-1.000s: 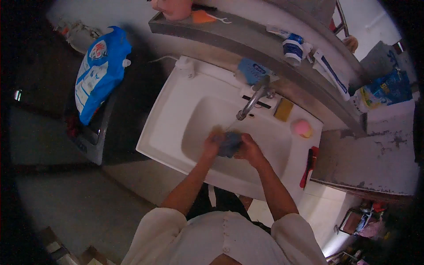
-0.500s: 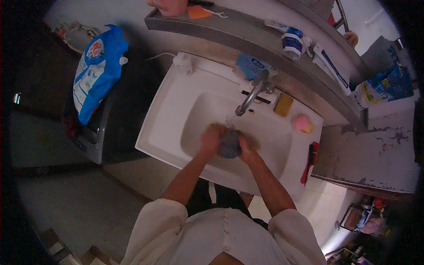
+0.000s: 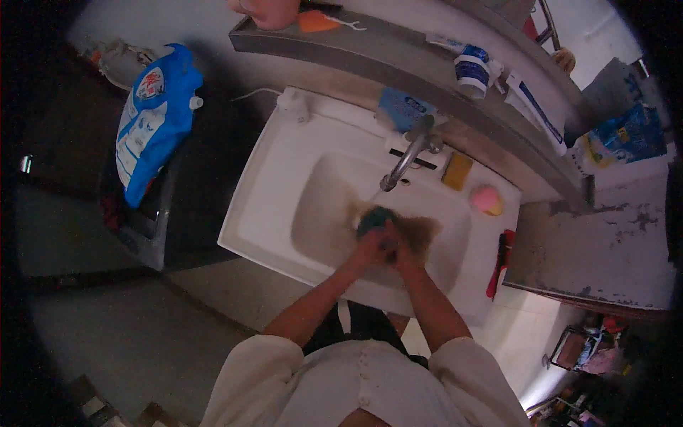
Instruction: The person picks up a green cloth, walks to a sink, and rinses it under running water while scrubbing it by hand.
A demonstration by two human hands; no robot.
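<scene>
Hands together in white sink basin (image 3: pixel 270 213), under faucet (image 3: pixel 405 160). Left hand (image 3: pixel 370 249) + right hand (image 3: pixel 405 252) fingers both clenched round dark teal cloth (image 3: pixel 375 217); brownish water around. Yellow soap bar (image 3: pixel 457 171) on rim nearby.

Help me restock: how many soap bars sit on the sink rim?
2: a yellow soap bar right of the faucet, and a pink soap bar further right. Others may be hidden.
</scene>
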